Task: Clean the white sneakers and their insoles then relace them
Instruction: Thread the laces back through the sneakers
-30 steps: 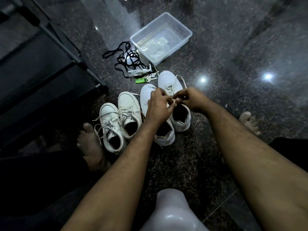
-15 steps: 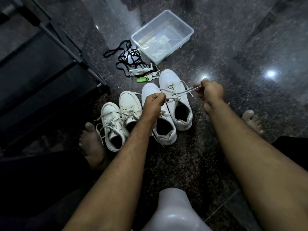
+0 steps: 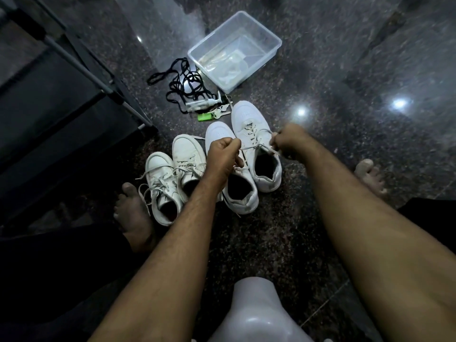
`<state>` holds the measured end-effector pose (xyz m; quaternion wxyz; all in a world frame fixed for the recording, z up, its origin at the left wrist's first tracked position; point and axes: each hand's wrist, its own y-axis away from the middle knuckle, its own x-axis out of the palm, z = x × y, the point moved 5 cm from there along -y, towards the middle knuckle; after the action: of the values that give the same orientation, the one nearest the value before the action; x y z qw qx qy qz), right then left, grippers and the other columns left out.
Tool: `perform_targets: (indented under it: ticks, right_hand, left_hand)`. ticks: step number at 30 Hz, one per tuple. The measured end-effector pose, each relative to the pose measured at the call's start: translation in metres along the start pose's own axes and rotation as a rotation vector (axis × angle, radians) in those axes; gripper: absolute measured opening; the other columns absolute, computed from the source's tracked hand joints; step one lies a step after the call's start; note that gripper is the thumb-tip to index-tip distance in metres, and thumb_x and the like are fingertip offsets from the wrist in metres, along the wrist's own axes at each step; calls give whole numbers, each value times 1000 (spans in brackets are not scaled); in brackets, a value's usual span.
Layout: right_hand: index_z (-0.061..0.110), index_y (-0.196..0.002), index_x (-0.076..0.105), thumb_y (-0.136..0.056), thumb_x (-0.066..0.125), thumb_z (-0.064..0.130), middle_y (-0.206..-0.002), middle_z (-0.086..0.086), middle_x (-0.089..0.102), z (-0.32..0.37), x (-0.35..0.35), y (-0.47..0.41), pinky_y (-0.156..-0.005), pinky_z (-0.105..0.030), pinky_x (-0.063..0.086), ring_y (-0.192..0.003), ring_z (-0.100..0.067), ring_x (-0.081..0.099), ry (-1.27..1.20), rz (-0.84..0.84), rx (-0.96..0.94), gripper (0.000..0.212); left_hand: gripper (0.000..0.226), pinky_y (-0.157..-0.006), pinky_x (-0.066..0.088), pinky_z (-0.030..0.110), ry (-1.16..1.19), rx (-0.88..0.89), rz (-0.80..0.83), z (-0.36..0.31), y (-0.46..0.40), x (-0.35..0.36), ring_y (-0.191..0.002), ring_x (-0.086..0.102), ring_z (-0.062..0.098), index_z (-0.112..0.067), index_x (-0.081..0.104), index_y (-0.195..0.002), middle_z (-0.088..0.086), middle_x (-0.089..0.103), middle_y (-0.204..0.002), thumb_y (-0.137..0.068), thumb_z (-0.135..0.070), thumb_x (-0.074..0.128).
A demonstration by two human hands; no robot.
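Several white sneakers stand side by side on the dark floor. The rightmost sneaker (image 3: 254, 137) has a white lace (image 3: 256, 146) stretched across its top. My left hand (image 3: 223, 157) grips one end of that lace above the neighbouring sneaker (image 3: 240, 193). My right hand (image 3: 287, 140) pinches the other end at the right side of the rightmost sneaker. Two more laced sneakers, one (image 3: 160, 183) and another (image 3: 186, 154), stand to the left with loose laces.
A clear plastic tub (image 3: 269, 55) holding water and pale pieces sits behind the shoes. Black laces (image 3: 182, 87), keys with a green tag (image 3: 206, 116) and a small bottle lie beside it. A dark rack (image 3: 61, 95) stands left. My bare feet (image 3: 134, 213) flank the shoes.
From meeting over the shoe, my hands pulled apart with the lace ends. My right hand has since come back in from the far right toward the sneaker.
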<state>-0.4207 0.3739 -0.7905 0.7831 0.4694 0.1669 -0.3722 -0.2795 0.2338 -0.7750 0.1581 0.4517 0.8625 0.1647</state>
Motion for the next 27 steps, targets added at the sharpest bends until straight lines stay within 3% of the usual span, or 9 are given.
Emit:
perform_targets:
  ticks: [2, 4, 8, 11, 13, 15, 19, 24, 27]
  right_hand:
    - [2, -90, 71, -93, 58, 42, -88, -17, 71, -11, 9, 0, -67, -35, 51, -70, -27, 61, -23, -58, 21, 43]
    - [8, -81, 70, -97, 53, 47, -71, -8, 68, -13, 9, 6, -63, -29, 48, -62, -22, 64, 19, -95, -15, 46]
    - [13, -118, 60, -102, 51, 23, -72, 4, 67, -7, 5, 6, -45, -22, 44, -36, -1, 54, -270, -215, -137, 22]
    - [13, -133, 53, -99, 47, 3, -99, 3, 72, 10, -2, 10, -43, -24, 47, -49, -7, 59, -434, -239, -298, 35]
    - [12, -122, 62, -90, 45, -12, -105, -1, 72, 26, -3, 14, -49, -20, 50, -70, -11, 67, -417, -163, -423, 44]
    - [23, -101, 71, -81, 45, -15, -98, -2, 75, 38, 1, 15, -72, -28, 59, -85, -12, 70, -272, -80, -510, 50]
    - [18, -101, 74, -92, 60, 16, -90, 0, 76, 35, 12, 12, -87, -44, 56, -88, -15, 71, -46, -1, -507, 17]
    - [14, -96, 67, -98, 50, 16, -86, -5, 71, 24, 19, 15, -85, -52, 54, -80, -21, 65, -226, 44, -472, 18]
    - [17, -95, 65, -96, 46, 21, -90, -6, 69, 18, 23, 15, -88, -53, 54, -84, -21, 63, -309, 77, -422, 19]
  left_hand:
    - [15, -47, 33, 24, -48, -19, 10, 4, -2, -1, -42, 58, 22, -9, 51, -71, 10, 38, -58, -81, -21, 54]
    - [24, -50, 39, 27, -84, -48, 47, 6, -4, 2, -46, 63, 29, -11, 52, -74, 10, 48, -59, -89, -28, 57]
    - [19, -48, 46, 25, -213, -7, 81, 8, -6, 9, -51, 67, 31, -17, 58, -103, 9, 68, -72, -101, -35, 52]
    - [25, -50, 49, 23, -291, 62, 63, 5, -7, 14, -54, 68, 22, -21, 61, -124, 5, 69, -87, -102, -28, 51]
    - [36, -52, 49, 21, -301, 104, 25, 0, -8, 15, -60, 69, 16, -23, 54, -137, -2, 65, -92, -101, -24, 54]
    - [48, -52, 49, 21, -243, 137, 36, -5, -9, 17, -68, 71, 16, -30, 45, -144, -5, 64, -97, -99, -20, 58]
    - [34, -47, 45, 18, -164, 152, 93, -3, -14, 18, -70, 72, 21, -18, 58, -131, 7, 71, -111, -98, -12, 59]
    - [13, -44, 41, 17, -230, 121, 8, 6, -17, 15, -50, 65, 17, -16, 69, -95, 1, 71, -80, -98, -10, 58]
    - [12, -45, 42, 19, -268, 122, -15, 5, -17, 14, -45, 63, 15, -20, 71, -89, -3, 69, -69, -96, -15, 63]
